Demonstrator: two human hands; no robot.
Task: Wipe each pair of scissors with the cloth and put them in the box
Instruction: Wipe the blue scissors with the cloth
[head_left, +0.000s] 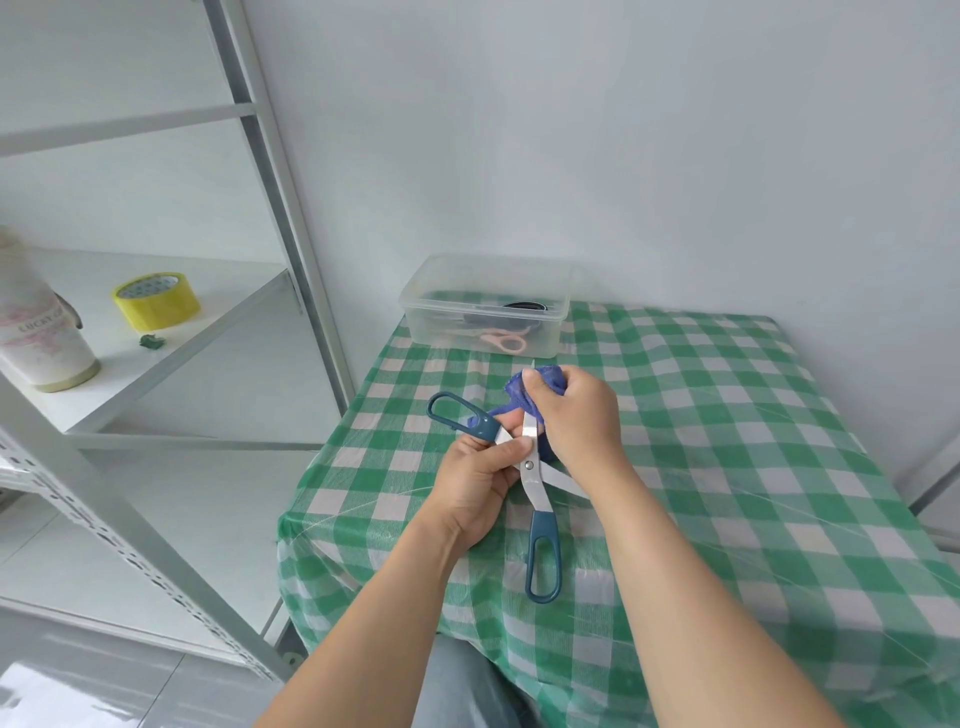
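Two hands are at work over the counter (727, 415), which is draped in a green-and-white checked cover. My left hand (480, 480) is closed around the open scissors (530, 465) near the pivot, thumb laid across the metal just above the screw. The scissors have dark teal handles: one loop sticks out up and to the left past my fingers, the other hangs down toward me, and I cannot tell whether it touches the checked cover. My right hand (576, 410) is clenched on the blue cloth (540, 382), which is bunched around the upper blade; only the blade's tip pokes out above the cloth. The second blade runs off to the right under my right wrist, so I see just a strip of it.

Further back, at the far left corner of the counter against the wall, stands the clear plastic box (485, 306), lidless. Inside it I can make out a pair of scissors with pale pink handles (501, 340) lying against the near wall, and something dark behind it that I cannot identify through the plastic.

Off to my left is a grey metal shelf unit (156, 332). On its shelf sit a roll of yellow tape (156, 301), a small green scrap just in front of the roll, and a white printed cup (41, 332) at the frame's edge.
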